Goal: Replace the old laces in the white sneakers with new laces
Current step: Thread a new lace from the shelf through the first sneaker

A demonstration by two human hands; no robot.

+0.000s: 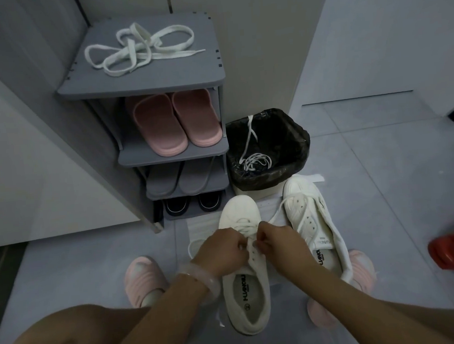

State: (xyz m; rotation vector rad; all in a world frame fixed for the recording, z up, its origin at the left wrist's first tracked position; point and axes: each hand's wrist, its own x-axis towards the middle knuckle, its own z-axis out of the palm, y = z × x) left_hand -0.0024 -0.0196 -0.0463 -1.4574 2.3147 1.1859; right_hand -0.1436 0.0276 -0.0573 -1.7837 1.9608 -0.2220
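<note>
Both hands' grip pinches the lace — left hand, right hand — over the near sneaker, toe pointing away.

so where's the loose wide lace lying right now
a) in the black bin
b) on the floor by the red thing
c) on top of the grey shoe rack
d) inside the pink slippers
c, the wide lace lies in a loose tangle on the top board of the grey shoe rack; the bin holds a thinner lace.
</note>
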